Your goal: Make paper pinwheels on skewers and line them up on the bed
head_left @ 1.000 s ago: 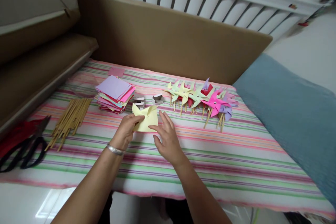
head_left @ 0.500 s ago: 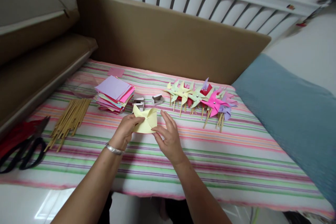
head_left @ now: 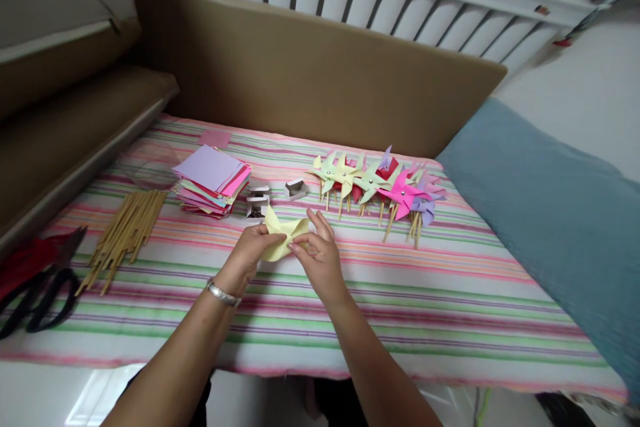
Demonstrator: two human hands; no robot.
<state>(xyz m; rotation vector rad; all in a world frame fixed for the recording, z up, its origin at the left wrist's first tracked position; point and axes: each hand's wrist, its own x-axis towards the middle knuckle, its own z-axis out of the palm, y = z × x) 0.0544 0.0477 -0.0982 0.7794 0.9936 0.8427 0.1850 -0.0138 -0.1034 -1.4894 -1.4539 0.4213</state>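
Two bare forearms, sleeveless as far as visible, a silver bangle (head_left: 223, 294) on the left wrist.

On the counter (head_left: 450, 307), near its middle, the left hand (head_left: 253, 250) and the right hand (head_left: 320, 257) meet on a folded paper (head_left: 283, 235). Just behind the paper stand small clips (head_left: 257, 203), and left of them lies a stack of paper squares (head_left: 210, 180). Further left lies a bundle of sticks (head_left: 125, 233), and at the left edge the scissors (head_left: 35, 287). Behind and right of the hands lies a row of pinwheels (head_left: 375, 183). A cushion (head_left: 545, 213) lies right of the counter.
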